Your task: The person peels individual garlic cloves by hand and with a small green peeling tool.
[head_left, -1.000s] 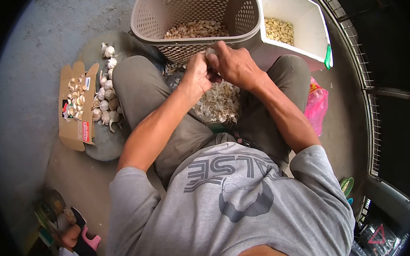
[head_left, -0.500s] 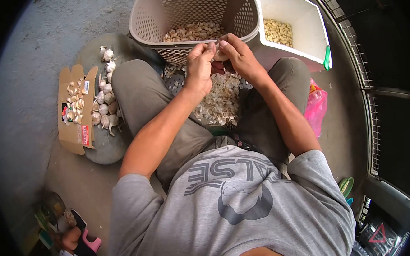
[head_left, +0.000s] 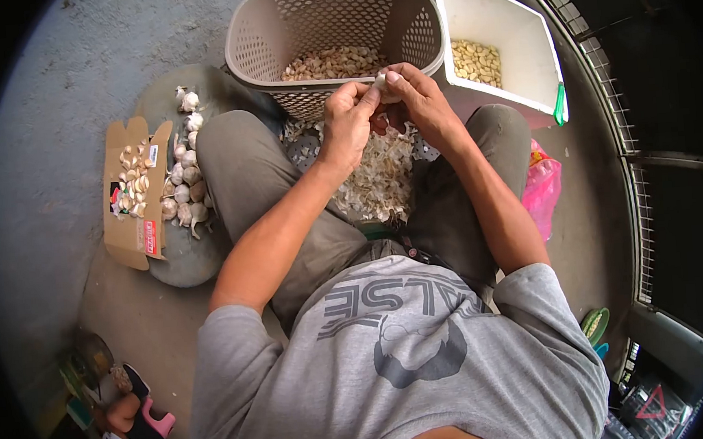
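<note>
My left hand and my right hand meet above my lap, just in front of the basket. Their thumbs and fingertips are closed together on a whitish piece of garlic, mostly covered by the fingers. Below them, a heap of papery garlic skins lies between my knees. Beyond the hands stands a grey-brown perforated basket with unpeeled-looking garlic cloves at its bottom.
A white foam box at the right holds pale peeled cloves. Left of my knee, garlic bulbs and an opened cardboard box with cloves sit on a round grey surface. A pink bag lies right; another person sits lower left.
Both hands have shifted slightly down in view, and the fingers have turned the garlic so that a white bit now shows above the thumbs. The view itself has moved a little.
</note>
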`<state>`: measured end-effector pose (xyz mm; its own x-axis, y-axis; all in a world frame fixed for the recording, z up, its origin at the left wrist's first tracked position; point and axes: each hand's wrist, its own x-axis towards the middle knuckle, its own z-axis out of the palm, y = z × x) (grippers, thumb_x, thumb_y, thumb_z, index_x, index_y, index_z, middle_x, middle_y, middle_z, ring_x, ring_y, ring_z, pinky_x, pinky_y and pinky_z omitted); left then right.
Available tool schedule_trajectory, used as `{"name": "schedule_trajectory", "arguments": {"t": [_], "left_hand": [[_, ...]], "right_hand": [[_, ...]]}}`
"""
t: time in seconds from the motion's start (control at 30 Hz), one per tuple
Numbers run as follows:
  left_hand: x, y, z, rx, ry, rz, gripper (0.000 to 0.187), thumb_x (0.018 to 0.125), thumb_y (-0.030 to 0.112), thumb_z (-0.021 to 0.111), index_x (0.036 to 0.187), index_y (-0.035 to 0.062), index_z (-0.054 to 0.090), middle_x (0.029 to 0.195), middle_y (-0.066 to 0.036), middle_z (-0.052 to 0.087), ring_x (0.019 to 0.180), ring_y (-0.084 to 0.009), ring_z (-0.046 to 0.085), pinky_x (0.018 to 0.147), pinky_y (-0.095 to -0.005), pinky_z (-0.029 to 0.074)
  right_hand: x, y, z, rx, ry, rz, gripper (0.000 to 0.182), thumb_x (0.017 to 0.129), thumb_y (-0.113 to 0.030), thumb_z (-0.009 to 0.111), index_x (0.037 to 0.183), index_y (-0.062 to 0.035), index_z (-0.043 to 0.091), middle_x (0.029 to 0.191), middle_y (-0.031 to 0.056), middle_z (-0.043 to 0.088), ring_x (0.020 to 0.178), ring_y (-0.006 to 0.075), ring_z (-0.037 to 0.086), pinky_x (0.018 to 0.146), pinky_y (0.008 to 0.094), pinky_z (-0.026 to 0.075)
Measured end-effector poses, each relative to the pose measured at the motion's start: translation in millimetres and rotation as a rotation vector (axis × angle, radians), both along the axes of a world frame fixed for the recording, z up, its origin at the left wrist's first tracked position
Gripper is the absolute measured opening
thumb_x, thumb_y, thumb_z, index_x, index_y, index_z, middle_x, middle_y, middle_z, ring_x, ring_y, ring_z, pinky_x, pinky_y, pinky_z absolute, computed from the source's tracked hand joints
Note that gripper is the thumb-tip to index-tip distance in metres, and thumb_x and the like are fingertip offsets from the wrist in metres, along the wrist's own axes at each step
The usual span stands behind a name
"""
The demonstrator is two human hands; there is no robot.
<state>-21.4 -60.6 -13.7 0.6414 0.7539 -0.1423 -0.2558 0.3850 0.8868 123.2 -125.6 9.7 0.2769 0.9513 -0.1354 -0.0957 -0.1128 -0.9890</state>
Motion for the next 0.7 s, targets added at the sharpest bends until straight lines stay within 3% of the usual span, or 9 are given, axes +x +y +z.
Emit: {"name": "schedule_trajectory", "arguments": {"t": [0.13,0.33,0.43,0.6,0.7], "left_hand": [[-6,7,-8,0.016,0.026,0.006,0.021,0.104,0.02,0.061,0.09,0.0044,0.064,0.082,-0.004,0.068,0.067,-0.0087,0.061,0.056,-0.0229,0.05],[-3,6,1,0.186,0.195,-0.095,0.015,0.102,0.016,0.064,0.102,0.0013,0.068,0.085,-0.004,0.068,0.069,-0.0081,0.061,0.058,-0.0228,0.048],[0,-5,21,0.129,0.049,-0.045,0.019,0.1,0.016,0.067,0.11,-0.0005,0.068,0.087,-0.004,0.069,0.074,-0.0089,0.064,0.063,-0.0236,0.051],[0,4,-3,0.139,0.03,-0.073,0.022,0.099,0.018,0.07,0.109,-0.0005,0.067,0.091,-0.005,0.071,0.079,-0.0105,0.066,0.07,-0.0251,0.053],[1,7,-4,0.184,0.034,-0.037,0.024,0.101,0.022,0.069,0.108,-0.0005,0.066,0.092,-0.006,0.071,0.077,-0.0113,0.067,0.07,-0.0261,0.054]], "right_hand": [[4,-3,5,0.014,0.062,0.009,0.035,0.109,-0.036,0.051,0.109,-0.0018,0.058,0.084,0.0044,0.06,0.06,0.0091,0.055,0.048,0.0239,0.04],[7,-3,5,0.029,0.104,-0.061,0.031,0.107,-0.029,0.052,0.119,-0.0007,0.058,0.091,0.0053,0.063,0.068,0.011,0.058,0.057,0.0262,0.047],[6,-4,8,0.002,0.193,-0.086,0.031,0.106,-0.025,0.052,0.123,-0.0004,0.056,0.092,0.0063,0.064,0.07,0.0125,0.06,0.06,0.0279,0.05],[3,-4,-3,0.081,0.374,-0.004,0.028,0.107,-0.025,0.051,0.121,-0.0013,0.057,0.088,0.0057,0.063,0.071,0.0121,0.061,0.061,0.0276,0.051],[6,0,-5,0.033,0.053,0.044,0.03,0.109,-0.031,0.05,0.116,-0.0025,0.058,0.086,0.004,0.061,0.07,0.0107,0.059,0.058,0.0264,0.048]]}}
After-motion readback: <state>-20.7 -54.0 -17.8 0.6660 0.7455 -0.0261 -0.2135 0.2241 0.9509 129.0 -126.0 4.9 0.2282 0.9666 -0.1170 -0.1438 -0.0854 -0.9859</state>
